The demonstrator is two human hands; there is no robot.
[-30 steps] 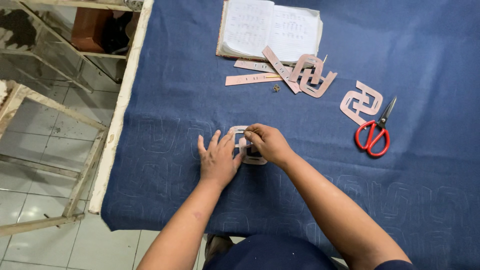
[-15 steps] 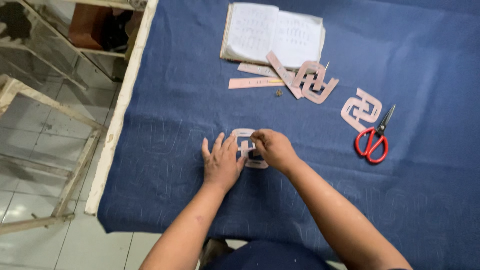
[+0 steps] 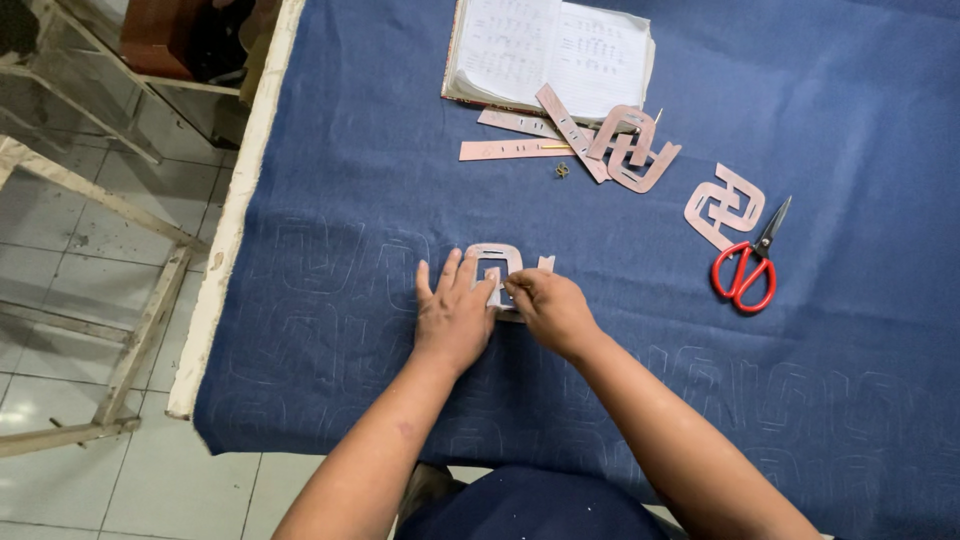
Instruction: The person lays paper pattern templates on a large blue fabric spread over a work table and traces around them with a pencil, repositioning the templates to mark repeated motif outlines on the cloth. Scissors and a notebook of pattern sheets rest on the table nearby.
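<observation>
A pinkish cardboard stencil (image 3: 497,256) with cut-out slots lies flat on the dark blue cloth (image 3: 380,190). My left hand (image 3: 452,312) presses it down, fingers spread over its left side. My right hand (image 3: 548,308) is bunched at the stencil's right edge with the fingertips pinched on a small marking tool that is mostly hidden. Faint traced outlines of the same pattern run across the cloth to the left and right of my hands.
Red-handled scissors (image 3: 745,270) lie to the right. More pink stencils (image 3: 725,206) (image 3: 630,148), strips (image 3: 510,150) and an open notebook (image 3: 550,50) sit at the far side. The table's white left edge (image 3: 235,220) drops to a tiled floor with a wooden frame (image 3: 120,250).
The view has shifted slightly. Both hands stay on the stencil, with the right hand working a little along its right edge.
</observation>
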